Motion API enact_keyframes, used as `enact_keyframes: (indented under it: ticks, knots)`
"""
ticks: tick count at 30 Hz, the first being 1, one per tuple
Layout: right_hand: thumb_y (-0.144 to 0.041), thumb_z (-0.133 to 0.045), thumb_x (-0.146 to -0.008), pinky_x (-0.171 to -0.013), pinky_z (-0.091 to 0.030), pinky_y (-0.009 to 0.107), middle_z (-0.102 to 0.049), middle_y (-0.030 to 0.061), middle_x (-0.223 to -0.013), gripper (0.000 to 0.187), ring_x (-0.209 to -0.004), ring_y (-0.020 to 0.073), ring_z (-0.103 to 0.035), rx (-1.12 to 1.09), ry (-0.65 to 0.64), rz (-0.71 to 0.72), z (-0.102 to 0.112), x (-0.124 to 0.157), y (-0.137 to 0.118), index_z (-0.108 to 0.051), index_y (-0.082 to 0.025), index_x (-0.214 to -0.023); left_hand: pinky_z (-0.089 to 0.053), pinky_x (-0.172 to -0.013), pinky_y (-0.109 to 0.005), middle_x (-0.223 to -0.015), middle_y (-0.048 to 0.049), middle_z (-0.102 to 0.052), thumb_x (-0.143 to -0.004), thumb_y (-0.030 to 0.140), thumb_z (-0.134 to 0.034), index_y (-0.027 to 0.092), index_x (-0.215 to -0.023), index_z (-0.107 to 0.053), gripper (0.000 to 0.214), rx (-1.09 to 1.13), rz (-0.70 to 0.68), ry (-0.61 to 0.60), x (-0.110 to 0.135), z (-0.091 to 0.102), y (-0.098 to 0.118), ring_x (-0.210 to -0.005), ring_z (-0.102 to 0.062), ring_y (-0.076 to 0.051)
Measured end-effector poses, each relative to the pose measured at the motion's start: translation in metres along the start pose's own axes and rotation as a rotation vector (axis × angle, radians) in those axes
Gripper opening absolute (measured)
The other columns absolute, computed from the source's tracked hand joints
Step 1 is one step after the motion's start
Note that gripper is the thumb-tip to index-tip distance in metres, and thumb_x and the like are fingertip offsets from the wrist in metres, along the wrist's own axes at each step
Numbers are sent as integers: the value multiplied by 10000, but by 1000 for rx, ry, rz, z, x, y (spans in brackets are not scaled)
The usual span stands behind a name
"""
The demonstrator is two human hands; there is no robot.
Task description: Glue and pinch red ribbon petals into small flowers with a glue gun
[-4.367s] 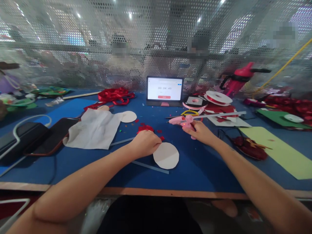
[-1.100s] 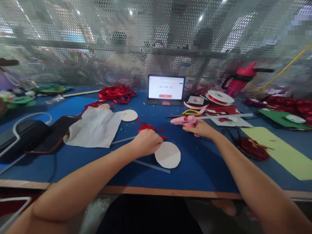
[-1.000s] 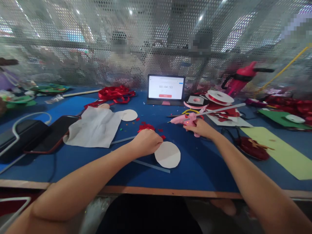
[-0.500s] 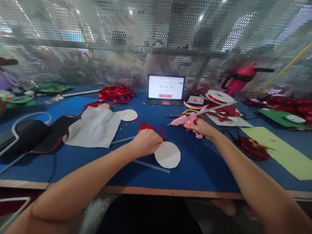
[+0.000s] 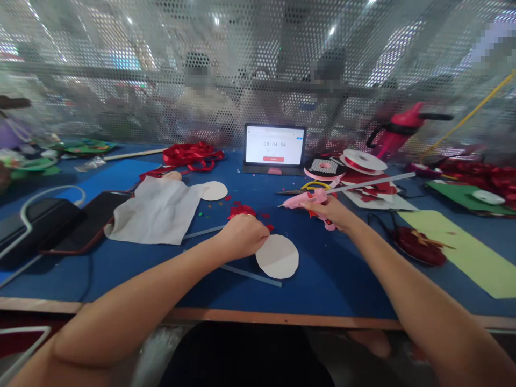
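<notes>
My right hand (image 5: 331, 212) is wrapped round a pink glue gun (image 5: 301, 200) whose nozzle points left; a long clear glue stick (image 5: 371, 183) juts from its back. My left hand (image 5: 242, 235) is curled into a fist at the left edge of a white paper disc (image 5: 277, 256) on the blue table (image 5: 322, 279); what the fingers pinch is hidden. Red scraps (image 5: 241, 210) lie just beyond the left hand. A loose glue stick (image 5: 250, 274) lies under my left wrist.
A tablet (image 5: 274, 145) showing a timer stands at the back centre. White cloth (image 5: 155, 210), a second disc (image 5: 213, 191), a phone (image 5: 83, 222) and a dark case (image 5: 36, 226) lie left. Ribbon spools (image 5: 360, 161), scissors (image 5: 313, 186), red ribbon (image 5: 191, 156), a yellow-green sheet (image 5: 463, 250) and a pink bottle (image 5: 397, 131) sit right and back.
My right hand picked the glue gun up from the table and tilted it, its glue stick swinging upward then levelling. The left hand stayed on the disc.
</notes>
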State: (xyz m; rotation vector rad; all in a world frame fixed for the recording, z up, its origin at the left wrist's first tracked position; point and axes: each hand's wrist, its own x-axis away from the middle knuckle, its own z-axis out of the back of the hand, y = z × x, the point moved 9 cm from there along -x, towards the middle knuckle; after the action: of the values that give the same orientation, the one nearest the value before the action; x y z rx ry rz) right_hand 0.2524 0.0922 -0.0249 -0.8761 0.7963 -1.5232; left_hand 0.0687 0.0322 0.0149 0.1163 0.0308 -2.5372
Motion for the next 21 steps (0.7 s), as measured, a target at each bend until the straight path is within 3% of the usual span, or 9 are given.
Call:
enact_keyframes:
  ticks: [6,10,15,21]
  knots:
    - [-523,-718,-536,-426,-362,216,-504,-12,-620,445,-497,93,-425,-288,10,46,5,2,-10,-542,-188,-770,-435,-616,-277,-709,-52,-682,-813,188,-429,166,-678,-657,265,25,6,-2,1,0,0,-713,-628,-189]
    - [-608,-605,-652,-403,-337,227,-491,-5,-581,446,-438,84,-394,-480,-63,52,1,9,-20,-554,-173,-737,-463,-642,-257,-800,-47,-690,-812,213,-444,187,-799,-679,237,76,20,73,2,5,-2,-763,-632,-176]
    - [-661,-399,-782,-425,-363,242,-558,27,-639,507,-433,89,-407,-539,-156,91,-11,25,-37,-567,-184,-743,-481,-662,-257,-857,-46,-693,-822,234,-465,190,-894,-676,227,139,62,240,5,18,-5,-806,-636,-173]
    - [-653,-447,-765,-395,-343,201,-559,20,-575,518,-432,80,-447,-594,-208,85,-29,38,-45,-552,-164,-631,-476,-639,-228,-808,-33,-687,-837,232,-472,174,-934,-662,221,196,62,511,14,42,-4,-727,-629,-130]
